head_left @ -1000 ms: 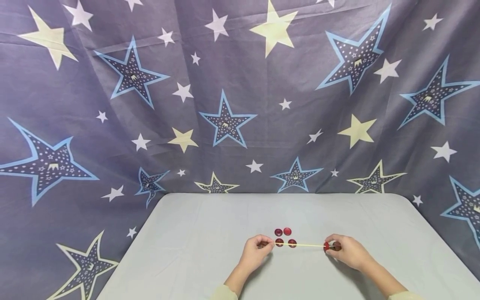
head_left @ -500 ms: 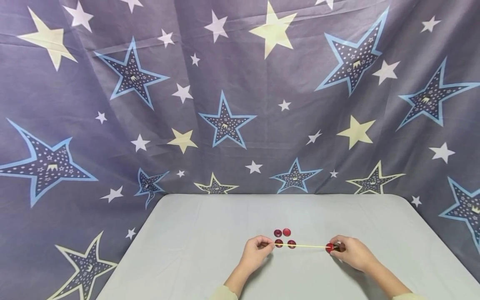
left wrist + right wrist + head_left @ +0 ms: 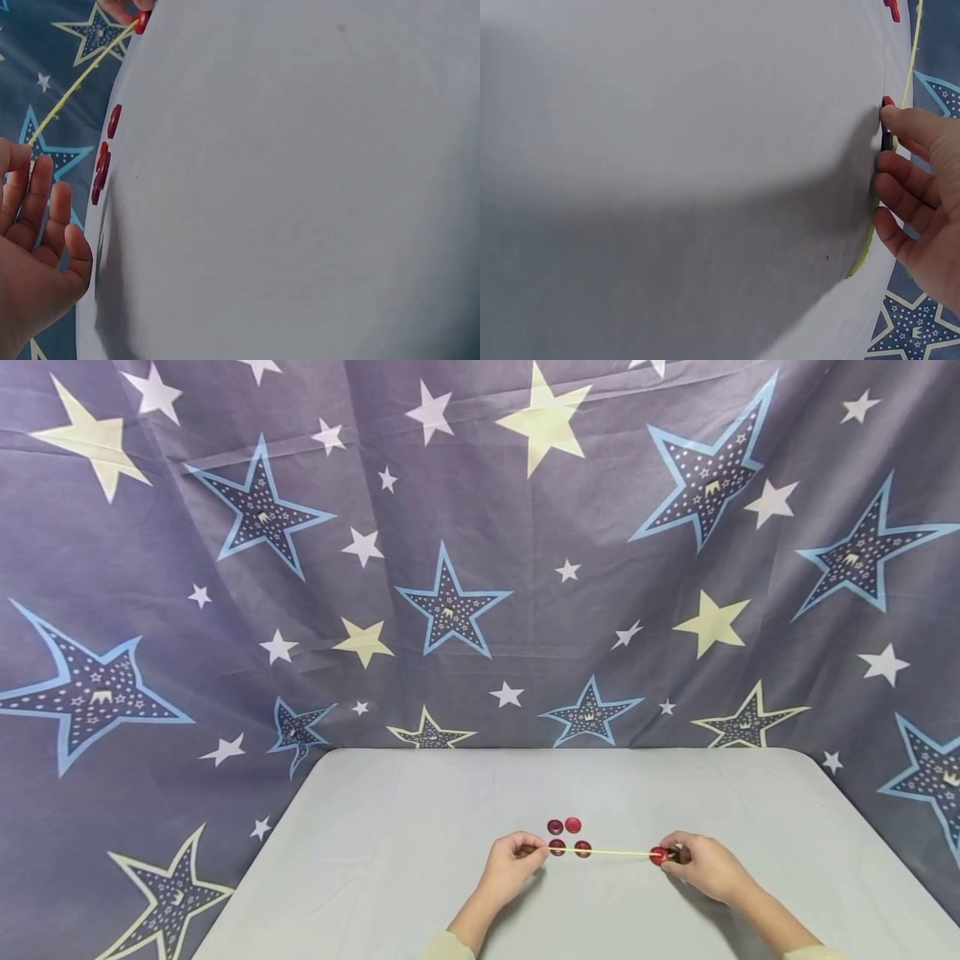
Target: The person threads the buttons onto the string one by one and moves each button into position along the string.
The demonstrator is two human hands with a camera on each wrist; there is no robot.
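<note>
A yellow string stretches nearly straight between both hands in the head view. My left hand pinches one end between thumb and forefinger, its other fingers loosely bent in the left wrist view. At the other end, my right hand pinches a round red piece like a large button by its edge, where the string meets it. Behind it, a dark piece shows by the right fingers, and a yellow tail of string trails to the table below the hand. The button's far side is hidden by the fingers.
Several dark red and red button-like discs lie near the left fingertips, among them a bright red disc and a darker disc. The string passes over the two nearer ones in the head view. Behind the pale table hangs a star-patterned cloth.
My right hand has moved slightly right, and the red button in it has turned its face more toward the head camera. The left hand has stayed nearly still.
</note>
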